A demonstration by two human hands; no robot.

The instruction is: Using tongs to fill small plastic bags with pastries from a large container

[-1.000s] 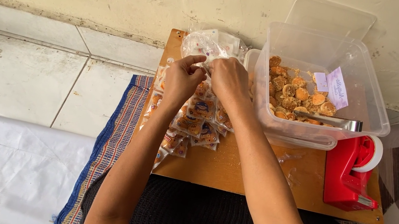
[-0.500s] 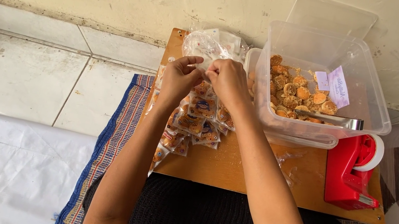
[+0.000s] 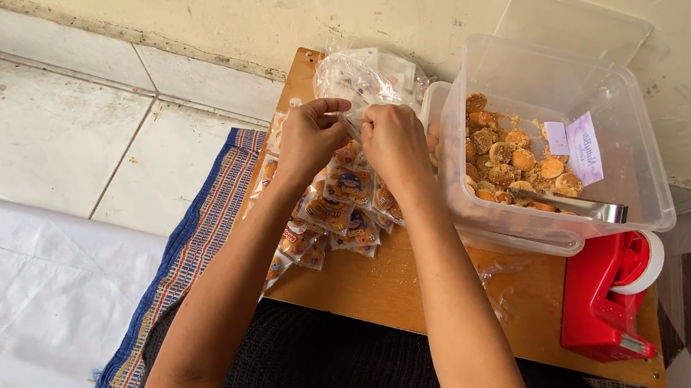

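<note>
My left hand (image 3: 311, 134) and my right hand (image 3: 393, 141) meet over a low wooden table (image 3: 404, 288), both pinching a small clear plastic pouch (image 3: 354, 117) between their fingertips. Just beyond them lies a bundle of empty clear pouches (image 3: 363, 78). Under my hands is a pile of filled snack packets (image 3: 341, 212) with orange and blue print. To the right stands a clear plastic tub (image 3: 640, 168) holding several round golden cookies (image 3: 511, 156) and metal tongs (image 3: 573, 205).
A red tape dispenser (image 3: 603, 303) sits at the table's right front. A clear lid (image 3: 575, 27) leans on the wall behind the tub. A striped mat (image 3: 192, 243) lies under the table, a white cloth (image 3: 3, 286) at the left, tiled floor beyond.
Both hands stay together at the small pouch with only slight finger shifts; the view has nudged a little.
</note>
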